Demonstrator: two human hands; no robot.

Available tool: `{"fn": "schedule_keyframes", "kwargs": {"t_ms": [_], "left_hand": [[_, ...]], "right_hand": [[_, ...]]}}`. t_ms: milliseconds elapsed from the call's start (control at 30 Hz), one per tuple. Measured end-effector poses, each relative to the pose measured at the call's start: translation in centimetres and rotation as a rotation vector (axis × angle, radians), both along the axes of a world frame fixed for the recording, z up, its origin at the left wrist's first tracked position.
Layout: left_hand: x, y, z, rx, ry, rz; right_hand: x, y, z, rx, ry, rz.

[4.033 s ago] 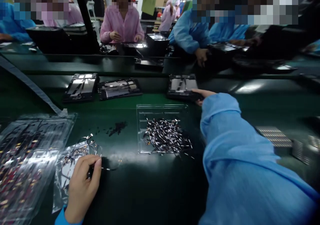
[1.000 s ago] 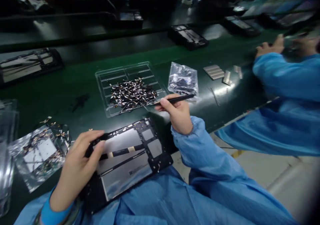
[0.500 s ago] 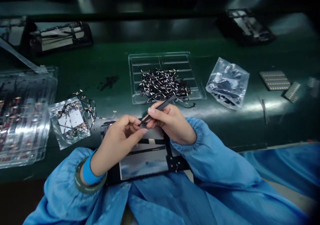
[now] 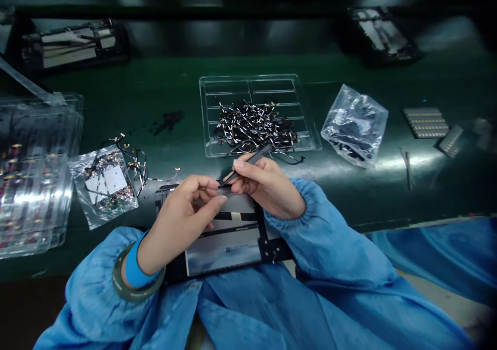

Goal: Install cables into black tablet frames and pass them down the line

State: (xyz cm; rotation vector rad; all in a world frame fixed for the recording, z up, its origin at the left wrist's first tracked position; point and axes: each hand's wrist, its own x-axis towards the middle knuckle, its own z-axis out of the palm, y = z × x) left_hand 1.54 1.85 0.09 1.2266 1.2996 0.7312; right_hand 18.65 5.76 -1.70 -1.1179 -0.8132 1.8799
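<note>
My right hand (image 4: 267,181) is closed around black tweezers (image 4: 252,158), held slanting with the tips down and to the left. The tips meet the fingertips of my left hand (image 4: 188,213), whose fingers are curled with the thumb a little apart. Something small and dark sits at those fingertips, too small to name. Under both hands lies a flat device with its inside exposed (image 4: 223,254), showing a silvery panel and a black frame; my hands hide its upper part.
Beyond my hands is a clear plastic tray (image 4: 227,87) with a heap of thin black cables (image 4: 256,125). A bag of parts (image 4: 103,184) and stacked clear trays (image 4: 34,184) lie left. Right are another plastic bag (image 4: 355,125) and a sheet of small parts (image 4: 425,122). Opened devices (image 4: 73,44) stand behind.
The view has shifted slightly. Both hands stay together over the device, the tweezers still in my right hand and their tips at my left fingertips.
</note>
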Motion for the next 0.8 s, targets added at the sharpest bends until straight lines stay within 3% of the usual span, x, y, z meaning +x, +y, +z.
{"fn": "schedule_keyframes", "kwargs": {"t_ms": [133,333,467,633,700,800], "left_hand": [[-1.7,0.0,-0.3,0.084,0.107,0.094],[-4.0,-0.3,-0.6,0.09,0.204,0.206],[-4.2,-0.8,-0.9,0.101,0.246,0.244],[-5.2,-1.9,-1.0,0.22,0.34,0.303],[-6.0,-2.3,-0.8,0.264,0.378,0.359],[-7.4,-2.9,-0.6,0.279,0.422,0.465]], "right_hand": [[0.2,-0.4,-0.5,0.191,-0.215,-0.077],[0.1,-1.0,-1.4,0.454,-0.543,-0.071],[0.1,-1.2,-1.9,0.569,-0.66,-0.042],[0.1,-1.7,-1.7,0.858,-0.801,-0.043],[0.2,-2.0,-1.7,0.899,-0.835,-0.061],[0.4,-2.1,-1.9,0.825,-0.836,-0.092]]}}
